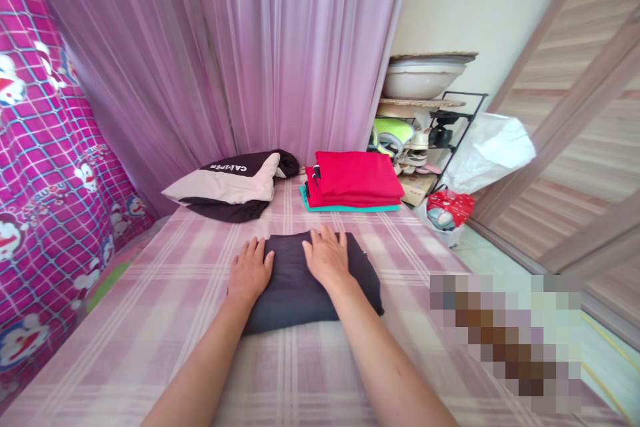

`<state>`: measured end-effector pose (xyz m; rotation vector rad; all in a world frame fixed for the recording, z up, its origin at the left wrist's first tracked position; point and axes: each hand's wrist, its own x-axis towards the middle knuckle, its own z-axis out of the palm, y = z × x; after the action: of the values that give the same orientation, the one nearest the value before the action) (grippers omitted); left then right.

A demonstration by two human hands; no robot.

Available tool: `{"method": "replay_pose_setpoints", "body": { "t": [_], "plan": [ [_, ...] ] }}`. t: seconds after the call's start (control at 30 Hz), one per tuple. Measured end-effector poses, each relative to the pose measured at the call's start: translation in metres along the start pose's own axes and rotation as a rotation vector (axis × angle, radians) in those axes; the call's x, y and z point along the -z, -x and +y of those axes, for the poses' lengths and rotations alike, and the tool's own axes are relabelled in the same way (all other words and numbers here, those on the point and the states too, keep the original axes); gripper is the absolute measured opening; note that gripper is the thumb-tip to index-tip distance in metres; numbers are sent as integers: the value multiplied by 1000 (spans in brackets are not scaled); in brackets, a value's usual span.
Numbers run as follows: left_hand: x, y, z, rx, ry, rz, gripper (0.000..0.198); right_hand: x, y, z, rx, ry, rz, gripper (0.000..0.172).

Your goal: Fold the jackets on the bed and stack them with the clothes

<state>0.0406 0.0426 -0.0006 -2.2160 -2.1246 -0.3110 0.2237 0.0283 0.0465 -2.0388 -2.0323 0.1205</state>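
Note:
A dark navy folded garment (295,287) lies flat on the pink checked cloth (170,320) in front of me; its exact kind I cannot tell. My left hand (251,268) rests on its left edge, fingers stretched forward. On its right half lies my right hand (327,257), palm down with the fingers spread. Behind it sits a stack of folded red clothes (357,177) with a teal folded piece (350,208) at the bottom. A black and white garment (230,183) with lettering is bunched up at the back left.
Purple curtains (300,47) hang behind the table. A pink patterned cloth (45,167) hangs at left. To the right stand a rack (463,127) with basins (425,77) and shoes, a white bag (493,147) and a wooden wardrobe (570,127). A patch at lower right is pixelated.

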Motion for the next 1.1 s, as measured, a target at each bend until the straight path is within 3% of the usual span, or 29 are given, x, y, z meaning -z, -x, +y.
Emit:
{"method": "replay_pose_setpoints", "body": {
  "t": [0.07, 0.13, 0.37, 0.53, 0.63, 0.7, 0.8, 0.87, 0.93, 1.1],
  "plan": [
    [2, 0, 0, 3, 5, -2, 56, -2, -3, -19, 123, -71, 10, 51],
    [3, 0, 0, 5, 12, -11, 57, -8, -8, -23, 161, -105, -44, 50],
    [3, -2, -1, 10, 41, -51, 59, -19, -11, 49, -13, -25, -112, 55],
    [13, -5, 0, 59, 67, -130, 57, -22, -9, 62, -66, 25, -111, 57],
    [26, 0, 26, 36, 15, -61, 55, -25, -10, 59, -71, 30, -118, 57],
    [33, 5, 57, -88, 24, 31, 54, -24, -9, 58, -78, 34, -127, 57],
    [34, 7, 101, -244, 150, -76, 56, -22, -8, 59, -84, 43, -141, 57],
    [29, 3, 112, -230, 188, -123, 56, -21, -7, 59, -83, 46, -145, 57],
    [20, -3, 107, -179, 182, -137, 56, -21, -7, 60, -89, 50, -144, 57],
    [7, -10, 72, -162, 145, -106, 57, -23, -9, 59, -101, 50, -157, 58]
  ]
}}
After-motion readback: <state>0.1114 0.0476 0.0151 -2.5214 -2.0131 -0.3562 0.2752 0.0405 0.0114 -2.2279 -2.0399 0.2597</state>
